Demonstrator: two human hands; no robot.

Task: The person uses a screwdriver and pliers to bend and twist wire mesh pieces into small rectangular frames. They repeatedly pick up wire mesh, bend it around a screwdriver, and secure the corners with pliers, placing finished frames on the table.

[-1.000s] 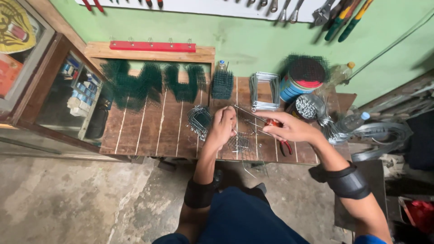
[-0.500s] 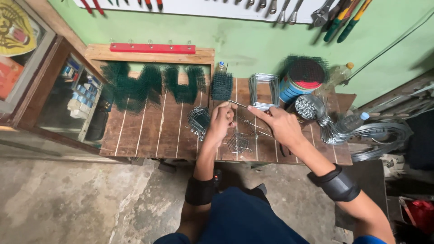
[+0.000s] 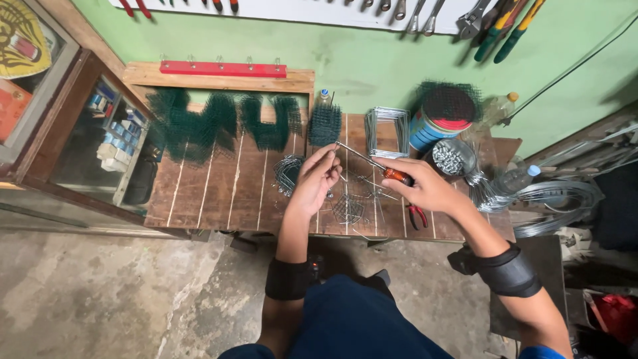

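Screwdriver (image 3: 375,166) in right hand (image 3: 425,189); left hand (image 3: 316,183) pinching tip.

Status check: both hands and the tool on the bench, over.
Right hand shut on orange-handled screwdriver. Left hand pinches its metal tip, grip closed. Small wire mesh piece lies below; red-handled pliers beside right hand.

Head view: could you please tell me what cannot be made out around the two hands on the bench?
- Tip of the screwdriver in the right hand: too thin to tell what it touches by the left hand.
- Fine wire piece at the left hand's fingers: too small to make out.
- Red-handled pliers: partly hidden by the right hand.
- Wall tools: cut off by the top edge.
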